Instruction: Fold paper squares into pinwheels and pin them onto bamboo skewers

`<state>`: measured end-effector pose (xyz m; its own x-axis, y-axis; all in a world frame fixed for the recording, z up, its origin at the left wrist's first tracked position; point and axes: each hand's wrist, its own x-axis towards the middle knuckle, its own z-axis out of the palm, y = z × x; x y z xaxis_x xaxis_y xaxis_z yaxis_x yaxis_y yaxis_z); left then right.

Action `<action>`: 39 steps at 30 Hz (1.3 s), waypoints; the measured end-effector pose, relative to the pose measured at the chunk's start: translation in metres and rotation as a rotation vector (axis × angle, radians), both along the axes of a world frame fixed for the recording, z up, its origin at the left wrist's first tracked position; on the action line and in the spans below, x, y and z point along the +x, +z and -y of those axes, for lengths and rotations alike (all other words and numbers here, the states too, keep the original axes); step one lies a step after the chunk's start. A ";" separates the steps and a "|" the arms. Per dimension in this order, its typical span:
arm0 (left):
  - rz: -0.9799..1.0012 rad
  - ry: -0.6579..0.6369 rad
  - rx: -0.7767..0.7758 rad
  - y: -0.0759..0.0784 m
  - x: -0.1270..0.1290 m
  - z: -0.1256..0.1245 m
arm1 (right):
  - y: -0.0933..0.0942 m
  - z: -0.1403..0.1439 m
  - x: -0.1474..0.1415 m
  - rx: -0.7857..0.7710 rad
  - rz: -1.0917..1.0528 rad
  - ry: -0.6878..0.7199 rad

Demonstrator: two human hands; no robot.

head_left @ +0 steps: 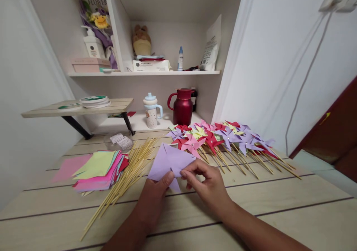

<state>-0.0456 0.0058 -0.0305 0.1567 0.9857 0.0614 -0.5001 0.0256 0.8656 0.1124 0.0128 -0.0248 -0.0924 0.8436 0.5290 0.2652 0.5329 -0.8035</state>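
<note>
While both hands work at centre frame, low on the wooden table:
Left hand: thumb pinching lilac paper square at its near edge.
Right hand: fingertips pinching same edge, just beside.
Paper: folded, tilted upward beyond fingers.
Right: finished pinwheels.

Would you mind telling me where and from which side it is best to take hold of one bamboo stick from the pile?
Probably by its near end, from the front left. There the bamboo sticks fan apart on the bare table; farther back they bunch together beside the paper stack.
</note>
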 end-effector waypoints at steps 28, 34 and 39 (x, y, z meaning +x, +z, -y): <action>-0.081 0.247 -0.048 0.001 0.005 0.001 | 0.003 0.001 -0.001 -0.045 0.006 -0.068; -0.219 0.271 -0.061 0.006 0.007 0.003 | 0.014 -0.008 0.015 0.027 -0.091 -0.183; -0.497 0.248 -0.105 0.007 0.008 0.004 | 0.020 -0.015 0.023 -0.018 -0.006 -0.052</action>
<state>-0.0372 0.0016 -0.0238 -0.0958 0.9935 -0.0613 -0.0349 0.0582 0.9977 0.1350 0.0276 -0.0052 -0.0448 0.8566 0.5141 0.2878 0.5039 -0.8144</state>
